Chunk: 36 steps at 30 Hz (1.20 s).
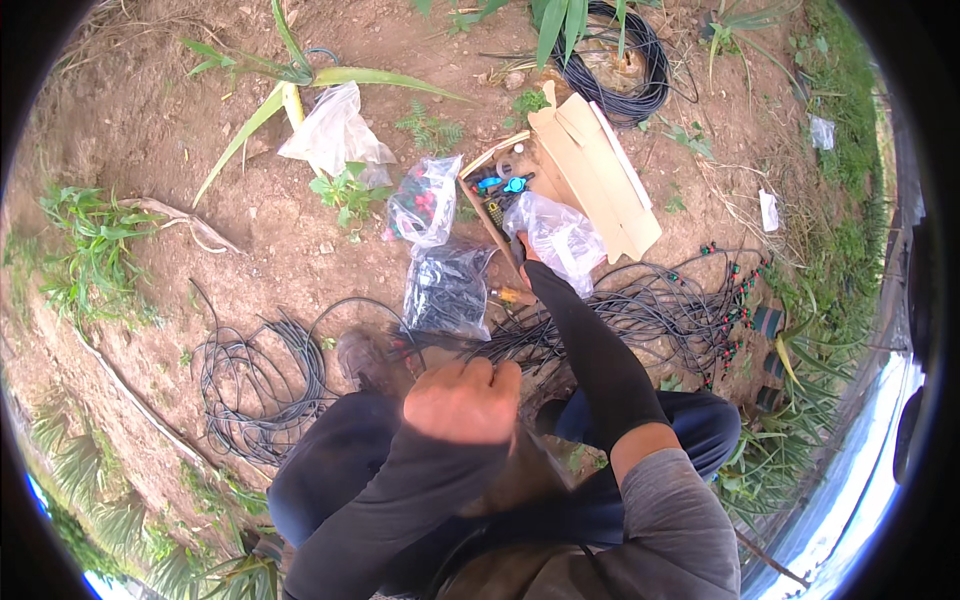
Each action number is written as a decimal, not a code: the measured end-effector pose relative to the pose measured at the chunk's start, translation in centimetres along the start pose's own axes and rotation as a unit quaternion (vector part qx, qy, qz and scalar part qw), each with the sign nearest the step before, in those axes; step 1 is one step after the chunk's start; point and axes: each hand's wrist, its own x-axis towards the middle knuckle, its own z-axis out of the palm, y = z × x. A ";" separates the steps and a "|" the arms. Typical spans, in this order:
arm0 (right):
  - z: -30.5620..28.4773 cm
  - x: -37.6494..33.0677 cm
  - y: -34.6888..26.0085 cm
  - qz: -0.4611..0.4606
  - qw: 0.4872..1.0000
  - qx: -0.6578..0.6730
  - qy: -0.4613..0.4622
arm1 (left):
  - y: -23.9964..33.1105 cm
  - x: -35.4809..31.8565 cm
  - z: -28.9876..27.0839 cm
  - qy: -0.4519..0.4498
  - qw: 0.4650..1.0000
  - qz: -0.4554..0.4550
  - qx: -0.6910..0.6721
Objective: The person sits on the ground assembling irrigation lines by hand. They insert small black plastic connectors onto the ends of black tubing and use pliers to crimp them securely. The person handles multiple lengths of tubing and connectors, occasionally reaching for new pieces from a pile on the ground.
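My left hand (465,402) is closed in front of my knees, knuckles up. Whatever its fingers hold, if anything, is hidden beneath it. A thin black tube (350,302) arcs from the coil on the left toward that hand. My right hand (528,262) reaches to the near wall of an open cardboard box (592,165), against a clear plastic bag (558,238); its fingers are mostly hidden. Blue fittings (514,185) and small dark parts lie in the box. A clear bag of black pieces (447,290) lies between the hands, below a bag of red and dark parts (425,203).
A loose coil of thin black tubing (258,380) lies left. Many black tubes with red and green ends (722,318) spread right. Thicker black tubing (655,70) is coiled at the far side. A white plastic bag (340,130) lies by a spiky plant (297,72). An orange-handled tool (515,296) lies near the box.
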 end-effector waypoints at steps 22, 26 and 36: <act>-6.4 -10.8 1.9 -0.130 0.941 0.295 0.100 | 0.2 -0.7 0.3 -0.038 0.998 -0.012 -0.058; -9.7 -19.4 1.7 -0.127 0.888 0.431 0.098 | 1.2 -1.5 0.1 -0.106 0.991 -0.037 -0.072; -15.2 -40.6 0.2 -0.146 0.737 0.657 0.063 | 4.2 -7.6 3.3 -0.177 0.833 -0.042 -0.522</act>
